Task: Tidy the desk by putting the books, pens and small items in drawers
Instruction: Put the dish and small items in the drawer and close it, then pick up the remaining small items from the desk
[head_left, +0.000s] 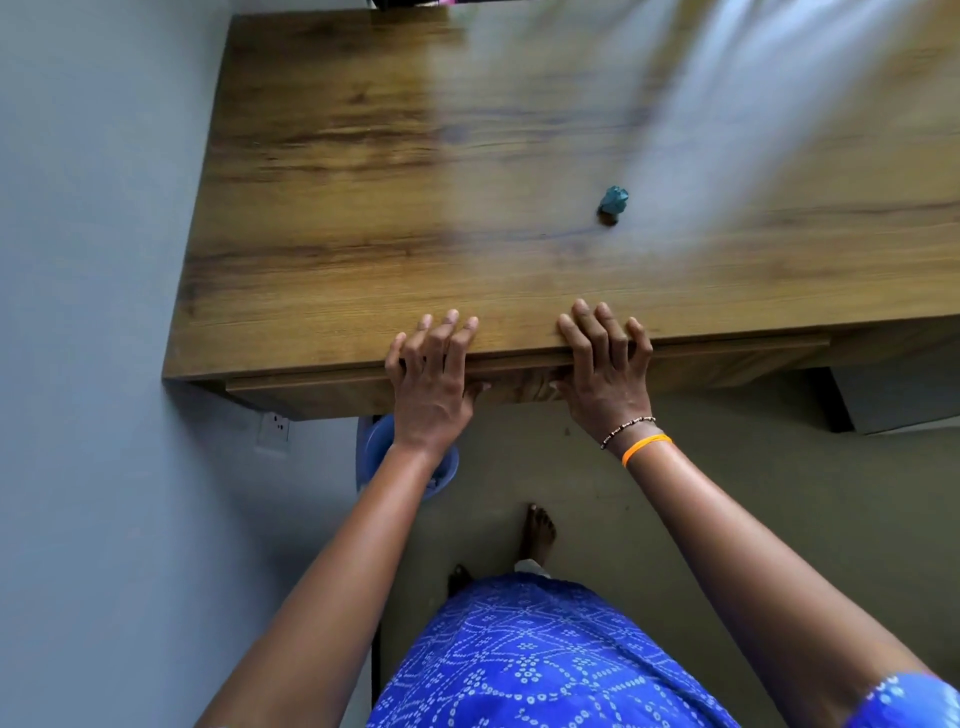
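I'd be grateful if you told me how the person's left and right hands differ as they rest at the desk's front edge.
The right hand wears a beaded bracelet and an orange band at the wrist; the left hand has a bare wrist. The left hand's fingers are spread wider, while the right hand's lie closer together. The left hand is nearer the desk's left corner. Both lie with fingers on the desktop edge above the drawer front.

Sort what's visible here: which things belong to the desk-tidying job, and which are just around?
Job: left hand and right hand at the drawer front; small teal item on the desk.
Just around: blue bin, wall socket.
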